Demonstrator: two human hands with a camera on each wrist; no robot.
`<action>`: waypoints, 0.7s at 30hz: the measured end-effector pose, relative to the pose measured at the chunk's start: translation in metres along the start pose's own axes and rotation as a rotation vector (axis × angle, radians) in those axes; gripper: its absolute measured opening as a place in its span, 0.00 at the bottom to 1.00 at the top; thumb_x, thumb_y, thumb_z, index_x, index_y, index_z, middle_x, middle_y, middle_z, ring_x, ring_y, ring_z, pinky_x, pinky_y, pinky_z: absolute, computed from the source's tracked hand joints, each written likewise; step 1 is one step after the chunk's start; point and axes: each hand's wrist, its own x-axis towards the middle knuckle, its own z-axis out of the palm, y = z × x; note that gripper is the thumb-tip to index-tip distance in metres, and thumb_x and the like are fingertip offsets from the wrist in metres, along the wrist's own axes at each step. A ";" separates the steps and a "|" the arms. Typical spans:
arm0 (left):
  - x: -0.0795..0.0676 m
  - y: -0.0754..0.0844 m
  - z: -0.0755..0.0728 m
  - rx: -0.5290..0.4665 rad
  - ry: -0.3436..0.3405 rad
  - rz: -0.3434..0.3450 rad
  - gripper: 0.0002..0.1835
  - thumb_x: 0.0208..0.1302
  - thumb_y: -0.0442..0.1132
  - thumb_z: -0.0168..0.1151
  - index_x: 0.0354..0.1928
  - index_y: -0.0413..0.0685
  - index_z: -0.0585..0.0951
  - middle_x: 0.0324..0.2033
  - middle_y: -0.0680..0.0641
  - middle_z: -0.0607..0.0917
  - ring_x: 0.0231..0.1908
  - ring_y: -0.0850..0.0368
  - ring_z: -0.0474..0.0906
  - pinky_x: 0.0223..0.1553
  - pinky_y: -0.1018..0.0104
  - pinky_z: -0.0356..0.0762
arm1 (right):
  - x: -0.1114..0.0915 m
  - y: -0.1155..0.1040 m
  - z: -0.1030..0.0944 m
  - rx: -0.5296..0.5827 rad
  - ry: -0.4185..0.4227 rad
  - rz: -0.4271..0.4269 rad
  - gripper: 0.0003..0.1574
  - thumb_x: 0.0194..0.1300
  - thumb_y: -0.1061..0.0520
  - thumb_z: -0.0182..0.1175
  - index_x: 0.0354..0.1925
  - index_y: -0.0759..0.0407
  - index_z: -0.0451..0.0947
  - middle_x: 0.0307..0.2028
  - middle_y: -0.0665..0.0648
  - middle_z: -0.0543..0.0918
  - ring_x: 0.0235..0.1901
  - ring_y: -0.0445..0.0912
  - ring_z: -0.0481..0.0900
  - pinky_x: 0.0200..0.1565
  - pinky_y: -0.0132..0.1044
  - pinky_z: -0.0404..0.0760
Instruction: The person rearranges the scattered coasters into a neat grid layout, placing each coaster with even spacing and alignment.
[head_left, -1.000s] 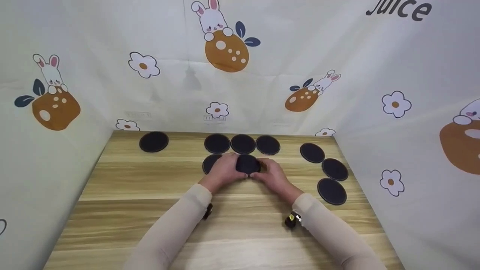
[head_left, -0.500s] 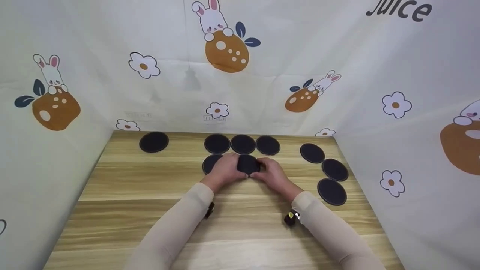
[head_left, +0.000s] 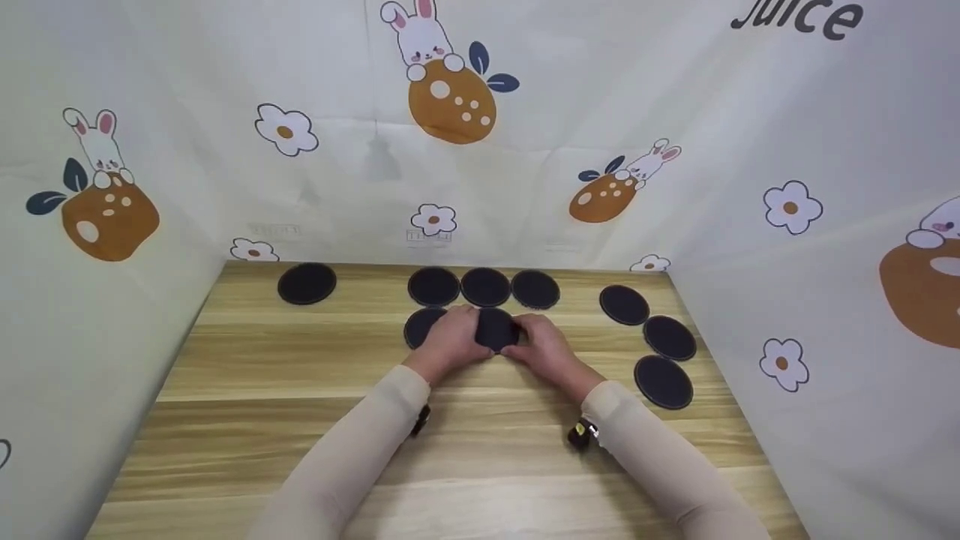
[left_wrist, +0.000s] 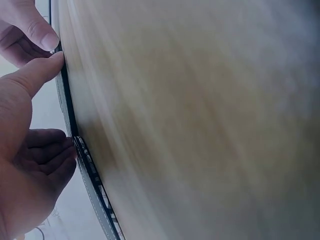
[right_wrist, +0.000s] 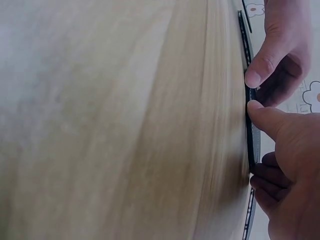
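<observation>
In the head view, both hands are at a round black coaster (head_left: pixel 496 331) in the front row at mid-table. My left hand (head_left: pixel 454 339) holds its left side and my right hand (head_left: pixel 551 351) its right side, with both thumbs close together at the near edge. In the left wrist view, the left thumb (left_wrist: pixel 47 70) presses that edge while the other fingers are curled by a neighbouring coaster (left_wrist: pixel 95 185). The right wrist view has the right thumb (right_wrist: pixel 260 112) on the same edge. The coaster to the left (head_left: pixel 421 327) is partly hidden by the left hand.
Behind the hands, three black coasters (head_left: pixel 485 287) form a touching row near the back wall. One coaster (head_left: pixel 307 283) lies alone at the back left. Three more (head_left: pixel 669 337) curve along the right side. Patterned cloth walls (head_left: pixel 337 187) enclose the wooden table (head_left: pixel 285 450).
My left hand has shifted very slightly to the right along the coaster. The right hand and the other coasters keep their places.
</observation>
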 end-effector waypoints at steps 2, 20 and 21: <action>0.000 0.001 0.000 0.003 -0.005 -0.004 0.43 0.59 0.54 0.85 0.68 0.33 0.80 0.61 0.35 0.85 0.62 0.39 0.83 0.66 0.45 0.82 | 0.000 0.001 0.000 -0.027 -0.007 -0.004 0.36 0.65 0.55 0.81 0.64 0.73 0.82 0.59 0.70 0.87 0.63 0.65 0.82 0.70 0.59 0.77; -0.001 -0.003 -0.006 -0.010 -0.041 -0.003 0.47 0.60 0.56 0.84 0.73 0.35 0.76 0.67 0.36 0.82 0.68 0.40 0.78 0.71 0.47 0.77 | 0.004 -0.002 -0.005 -0.067 -0.050 -0.036 0.39 0.63 0.54 0.83 0.64 0.74 0.81 0.59 0.69 0.86 0.64 0.64 0.80 0.71 0.57 0.76; -0.002 -0.003 -0.009 -0.013 -0.044 -0.006 0.48 0.60 0.56 0.83 0.74 0.35 0.75 0.68 0.36 0.81 0.69 0.40 0.77 0.72 0.47 0.76 | 0.004 -0.003 -0.006 -0.065 -0.059 -0.031 0.41 0.63 0.53 0.83 0.65 0.74 0.80 0.59 0.69 0.86 0.64 0.64 0.80 0.72 0.57 0.76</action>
